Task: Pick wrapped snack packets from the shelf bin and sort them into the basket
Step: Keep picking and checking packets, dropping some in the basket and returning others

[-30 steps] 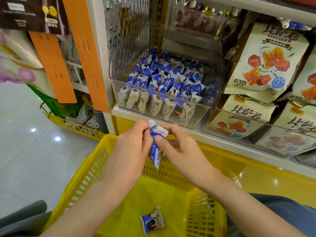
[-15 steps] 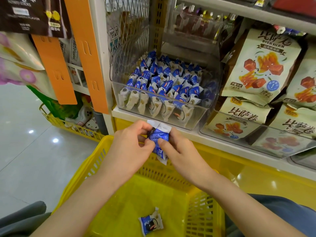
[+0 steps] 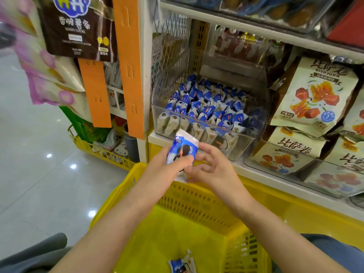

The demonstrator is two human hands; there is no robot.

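My left hand holds a blue and white snack packet above the far rim of the yellow basket, thumb across its front. My right hand is just right of the packet, its fingers spread and loosely bent, fingertips near the packet's lower edge. A clear shelf bin behind the hands is filled with several like packets. One packet lies on the basket floor.
Cream bags with red cubes fill the shelf and a clear bin to the right. Orange strips hang on the shelf post. A lower yellow wire basket sits left on the shiny floor.
The packet has turned from edge-on to face-up in my left hand. My right hand has let go of it and opened. The view has tilted up slightly.
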